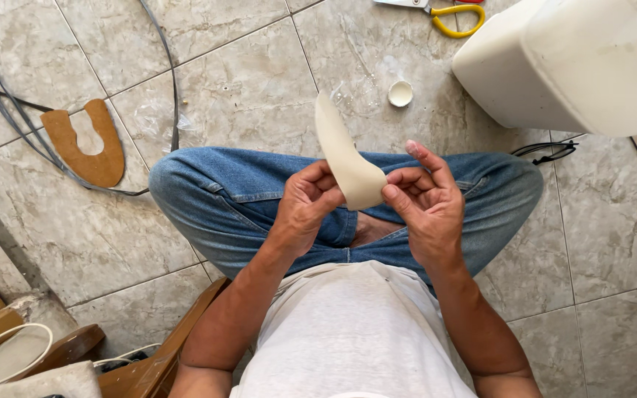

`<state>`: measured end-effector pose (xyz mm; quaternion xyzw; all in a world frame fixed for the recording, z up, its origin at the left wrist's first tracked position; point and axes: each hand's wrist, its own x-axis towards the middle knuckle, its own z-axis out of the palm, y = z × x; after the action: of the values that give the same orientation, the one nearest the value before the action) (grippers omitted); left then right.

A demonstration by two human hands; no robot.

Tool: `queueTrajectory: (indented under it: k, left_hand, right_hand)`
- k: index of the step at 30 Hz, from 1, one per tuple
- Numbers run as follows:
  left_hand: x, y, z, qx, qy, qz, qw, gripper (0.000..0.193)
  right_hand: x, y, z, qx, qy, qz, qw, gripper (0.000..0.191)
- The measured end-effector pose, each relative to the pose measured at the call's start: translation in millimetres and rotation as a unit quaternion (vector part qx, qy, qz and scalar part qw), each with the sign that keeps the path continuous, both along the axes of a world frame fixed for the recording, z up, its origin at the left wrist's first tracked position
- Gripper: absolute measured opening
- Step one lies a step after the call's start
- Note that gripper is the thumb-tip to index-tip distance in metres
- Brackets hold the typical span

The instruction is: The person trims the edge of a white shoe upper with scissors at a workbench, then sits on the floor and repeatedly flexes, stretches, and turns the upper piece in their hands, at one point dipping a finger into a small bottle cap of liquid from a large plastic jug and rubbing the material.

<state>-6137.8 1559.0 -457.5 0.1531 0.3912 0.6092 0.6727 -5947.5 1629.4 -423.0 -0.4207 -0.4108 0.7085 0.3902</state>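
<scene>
While seated above a marbled grey tile floor [259, 81], left hand [305, 206] and right hand [427, 203] pinch a curved cream leather piece [344, 158] between fingertips.

packages: large white plastic jug [576, 59], top right on floor tiles | labels, signs, screens: none visible

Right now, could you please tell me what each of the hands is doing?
Left hand: closed, pinching the cream curved insole piece at its lower end.
Right hand: closed on the same piece, with the index finger raised.
</scene>
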Motion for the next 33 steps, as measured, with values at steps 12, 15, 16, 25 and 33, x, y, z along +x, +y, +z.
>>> queueTrajectory:
  k: [12, 15, 16, 25, 33]
  left_hand:
    - [22.7, 7.6, 14.5, -0.043, 0.248, -0.026, 0.967, 0.016]
    - [22.8, 8.8, 13.6, -0.047, 0.263, -0.033, 0.963, 0.011]
    - [23.3, 9.7, 12.2, -0.061, 0.236, -0.023, 0.970, 0.012]
    - [25.7, 10.7, -9.4, -0.074, 0.090, 0.002, 0.993, 0.007]
    - [26.6, 7.9, -16.4, -0.087, 0.058, 0.019, 0.994, 0.009]
  right_hand:
    - [-17.4, -4.5, 31.1, 0.261, -0.282, 0.057, 0.921, 0.079]
    - [-14.8, -1.9, 27.4, 0.217, -0.338, 0.032, 0.915, 0.061]
    - [-13.3, -0.3, 24.7, 0.211, -0.364, 0.022, 0.907, 0.055]
    - [9.1, 27.2, -8.0, -0.047, -0.118, 0.021, 0.992, 0.048]
    - [9.6, 27.1, -15.9, -0.066, -0.100, 0.013, 0.993, 0.050]
